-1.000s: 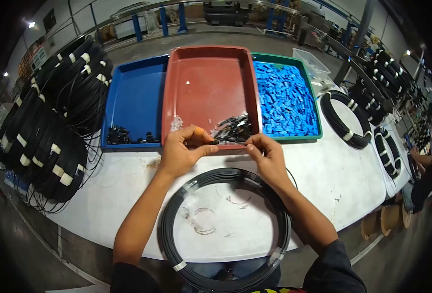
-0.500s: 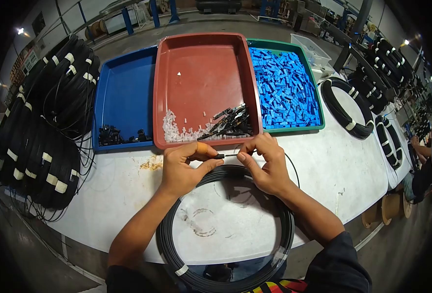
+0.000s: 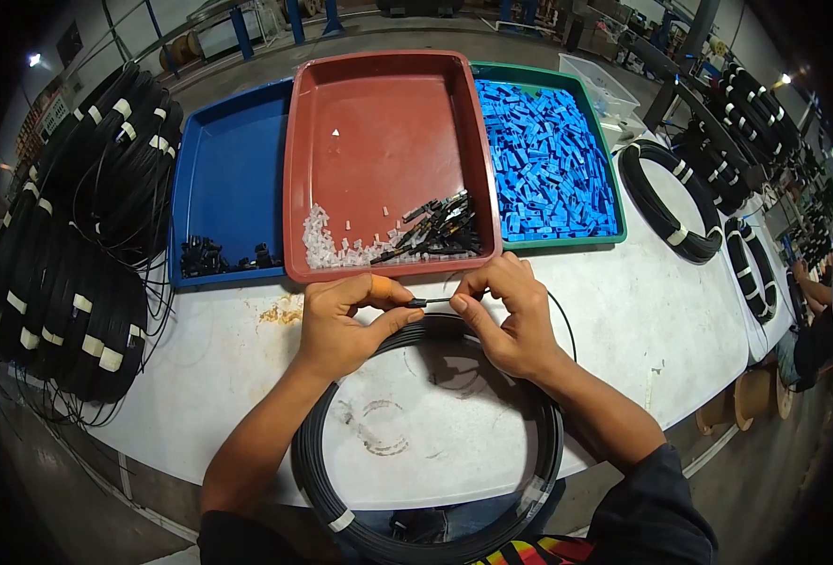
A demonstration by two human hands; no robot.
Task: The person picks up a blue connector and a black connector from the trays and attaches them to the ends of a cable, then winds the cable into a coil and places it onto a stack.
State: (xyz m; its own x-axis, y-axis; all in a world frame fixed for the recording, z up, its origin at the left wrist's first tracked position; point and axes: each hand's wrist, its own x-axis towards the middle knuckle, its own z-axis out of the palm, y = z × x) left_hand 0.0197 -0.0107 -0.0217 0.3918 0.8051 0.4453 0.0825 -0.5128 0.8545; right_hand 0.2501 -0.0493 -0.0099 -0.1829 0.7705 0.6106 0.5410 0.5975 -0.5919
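My left hand (image 3: 344, 323) pinches a small black piece (image 3: 418, 303), likely a sleeve or connector part, between thumb and forefinger. Orange tape or a cover wraps that forefinger. A thin black cable (image 3: 441, 300) runs from this piece into my right hand (image 3: 508, 306), whose thumb and fingers are closed on it. From the right hand the cable curves down to a large black cable coil (image 3: 311, 450), bound with white tape. The coil lies below both hands, partly over the table's front edge. My fingers hide most of the black piece.
Ahead stand a blue tray (image 3: 233, 141) with black parts, a red tray (image 3: 379, 104) with clear caps and black pieces, and a green tray (image 3: 621, 231) of blue clips. Cable coils (image 3: 59, 311) are stacked left; more coils (image 3: 666, 245) lie right. A person (image 3: 816, 320) is at far right.
My left hand has shifted slightly along the cable, and less of the black piece shows between its fingers. The whole view has moved a little; the right hand still grips the cable.
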